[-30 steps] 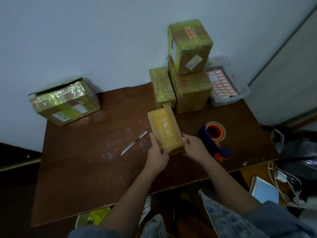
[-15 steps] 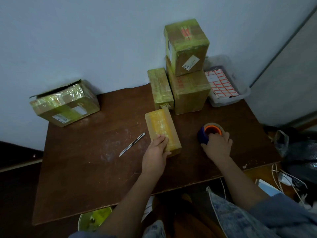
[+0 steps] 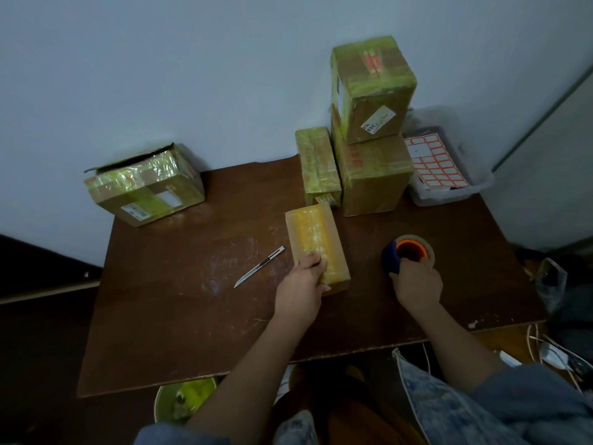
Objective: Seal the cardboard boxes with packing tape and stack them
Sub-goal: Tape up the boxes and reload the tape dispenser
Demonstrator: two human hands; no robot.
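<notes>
A small flat cardboard box (image 3: pixel 313 234) with yellowish tape on top lies in the middle of the brown table (image 3: pixel 179 303). My left hand (image 3: pixel 301 287) rests on its near end, fingers on top and thumb at the near edge. My right hand (image 3: pixel 415 281) grips the tape dispenser (image 3: pixel 407 252), a blue and orange holder with a roll of packing tape, standing on the table to the right of the box. Two taped boxes are stacked at the back, upper one (image 3: pixel 372 88) on lower one (image 3: pixel 373 178), with a narrow taped box (image 3: pixel 317 168) beside them.
A box cutter (image 3: pixel 259 266) with its blade out lies left of the small box. A larger taped box (image 3: pixel 144 184) with a lifted flap sits at the back left corner. A clear tub (image 3: pixel 455 187) with a sheet of red-framed labels stands at the back right. Cables lie on the floor right.
My right hand left the small box, moved right and took hold of the tape dispenser. My left hand shifted onto the top of the box's near end, which now lies flat.
</notes>
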